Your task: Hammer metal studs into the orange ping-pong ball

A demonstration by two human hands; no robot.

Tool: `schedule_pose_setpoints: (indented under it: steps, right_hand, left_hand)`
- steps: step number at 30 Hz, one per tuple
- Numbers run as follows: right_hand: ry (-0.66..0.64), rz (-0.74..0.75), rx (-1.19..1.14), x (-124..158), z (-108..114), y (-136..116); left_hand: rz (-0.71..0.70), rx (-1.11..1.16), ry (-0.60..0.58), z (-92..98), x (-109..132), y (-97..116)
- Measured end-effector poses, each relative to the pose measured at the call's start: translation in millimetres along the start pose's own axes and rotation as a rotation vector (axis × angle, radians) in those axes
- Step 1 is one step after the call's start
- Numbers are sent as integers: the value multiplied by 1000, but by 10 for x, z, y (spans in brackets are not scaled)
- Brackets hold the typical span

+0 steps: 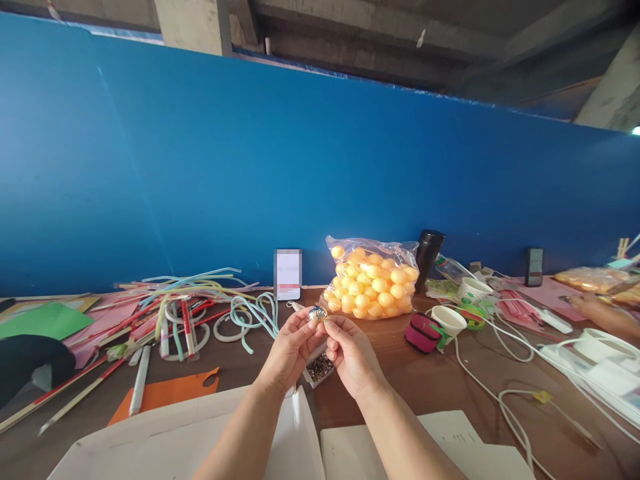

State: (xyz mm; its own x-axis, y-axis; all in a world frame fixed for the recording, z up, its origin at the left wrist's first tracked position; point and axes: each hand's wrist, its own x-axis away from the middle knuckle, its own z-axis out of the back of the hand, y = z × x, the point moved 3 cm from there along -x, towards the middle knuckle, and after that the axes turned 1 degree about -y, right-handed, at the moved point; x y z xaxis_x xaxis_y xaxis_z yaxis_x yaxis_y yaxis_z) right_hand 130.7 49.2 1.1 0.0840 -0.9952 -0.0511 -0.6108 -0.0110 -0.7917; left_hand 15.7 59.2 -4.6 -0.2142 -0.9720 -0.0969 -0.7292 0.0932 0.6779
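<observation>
My left hand [289, 345] pinches a small shiny silver ball [317, 313] between thumb and fingertips. Close against it, my right hand [354, 352] has its thumb and forefinger pressed together at the ball's right side. A tiny gold-coloured bit seems to show there, too small to name. Below and between the two hands sits a small open box [320, 370] of little metal pieces, partly covered by my fingers. Just beyond the hands stands a clear plastic bag [373, 280] full of orange balls.
Coloured tubes and strips [200, 307] lie piled at left. A phone [288, 275] leans on the blue partition [320, 147]. At right are a black bottle [429, 260], a paper cup [449, 323], a pink pouch [423, 333], white cables [467, 370] and another person's hand [595, 310].
</observation>
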Motion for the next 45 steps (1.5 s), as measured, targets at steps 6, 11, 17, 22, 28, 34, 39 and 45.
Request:
schedule_pose_setpoints:
  steps: [6, 11, 17, 22, 28, 34, 39, 45]
  right_hand:
    - [-3, 17, 19, 6, -1, -14]
    - [-14, 33, 47, 5, 4, -16]
    - [-29, 33, 56, -2, 20, -10]
    - [-40, 34, 56, -4, 15, -20]
    - [-33, 36, 71, -10, 9, -30]
    - [-3, 28, 94, -2, 16, -39]
    - [30, 15, 97, 8, 1, -62]
    - [55, -6, 101, 19, -11, -68]
  left_hand:
    - [-28, -28, -6, -16, 7, 11]
    - [-46, -42, -28, -35, 18, 30]
    - [1, -42, -13, -21, 17, 26]
    - [4, -39, -11, -13, 13, 27]
    - [-4, -48, -10, -14, 12, 26]
    - [-2, -83, -2, -14, 15, 37]
    - [11, -90, 8, -21, 21, 39]
    - [18, -101, 23, -24, 27, 36]
